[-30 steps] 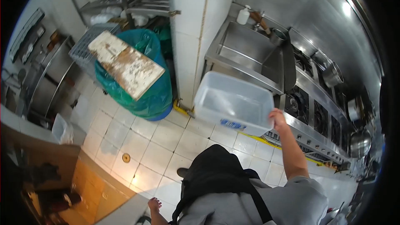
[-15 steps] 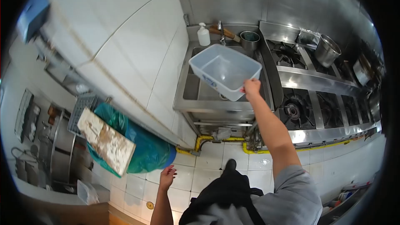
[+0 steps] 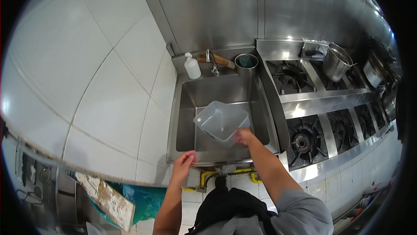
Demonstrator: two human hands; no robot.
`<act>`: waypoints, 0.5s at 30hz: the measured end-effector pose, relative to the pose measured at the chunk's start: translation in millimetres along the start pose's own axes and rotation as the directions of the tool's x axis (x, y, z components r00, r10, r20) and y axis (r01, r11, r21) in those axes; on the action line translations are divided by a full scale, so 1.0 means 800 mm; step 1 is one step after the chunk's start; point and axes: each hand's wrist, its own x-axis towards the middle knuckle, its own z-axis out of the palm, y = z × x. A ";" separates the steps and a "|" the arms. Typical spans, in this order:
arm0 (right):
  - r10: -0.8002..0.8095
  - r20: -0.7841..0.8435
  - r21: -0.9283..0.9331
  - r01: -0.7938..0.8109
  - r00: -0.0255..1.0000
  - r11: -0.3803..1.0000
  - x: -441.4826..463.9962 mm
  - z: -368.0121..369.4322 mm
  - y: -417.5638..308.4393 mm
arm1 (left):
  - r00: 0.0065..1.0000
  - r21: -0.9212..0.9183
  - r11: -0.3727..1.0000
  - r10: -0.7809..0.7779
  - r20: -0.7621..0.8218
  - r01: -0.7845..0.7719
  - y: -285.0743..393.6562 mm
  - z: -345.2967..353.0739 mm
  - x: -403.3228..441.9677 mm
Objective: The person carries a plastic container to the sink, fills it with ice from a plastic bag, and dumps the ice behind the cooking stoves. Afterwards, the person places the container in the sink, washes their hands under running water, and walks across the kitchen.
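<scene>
Tub [image 3: 217, 121] gripped at its near rim by fingers of right hand [image 3: 243, 136]; held within sink [image 3: 213, 91], ahead and left of them. Left hand [image 3: 184, 164]: fingers released, loosely bent, placed by sink's front edge; contact cannot be told. Bottle [image 3: 192, 66] and tap [image 3: 213, 62] seen beyond fingers; burner [image 3: 302, 142] right of them.

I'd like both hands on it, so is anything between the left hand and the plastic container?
Nothing visible blocks it: the left hand is at the sink's front rim, with only bare basin showing between it and the plastic container, whose near right side the right hand holds.
</scene>
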 end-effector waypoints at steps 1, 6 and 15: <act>-0.007 -0.013 0.006 0.007 1.000 1.000 -0.009 0.003 -0.004 | 0.999 0.005 1.000 0.030 0.011 -0.030 0.008 0.005 0.032; -0.077 0.033 -0.265 0.083 0.996 0.961 -0.031 -0.001 -0.062 | 0.992 -0.072 0.997 0.017 0.122 -0.008 0.020 0.035 0.232; -0.260 0.023 -0.317 0.254 0.965 0.914 -0.033 0.065 -0.210 | 0.946 -0.407 0.854 -0.274 0.176 0.323 0.012 0.147 0.614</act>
